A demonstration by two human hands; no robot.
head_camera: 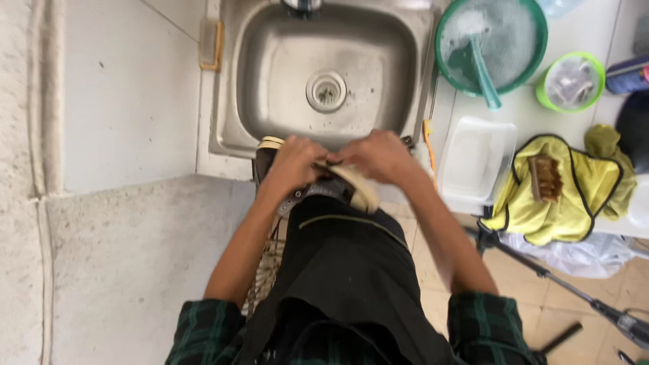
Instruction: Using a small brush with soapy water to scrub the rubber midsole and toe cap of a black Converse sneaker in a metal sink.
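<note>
Gripping a shoe [351,184] at the front edge of the sink [270,74], pressed against the apron; left hand [295,162] clenched on the upper near the toe, right hand [380,157] pinching the pale sole rim. Judging light, upper soft and yielding, rubber sole stiffer, probably slippery if wet; taking hold best at sole and heel.

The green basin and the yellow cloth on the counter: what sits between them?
In the head view, a clear plastic tub sits between the green basin and the yellow cloth, on the white counter.
</note>
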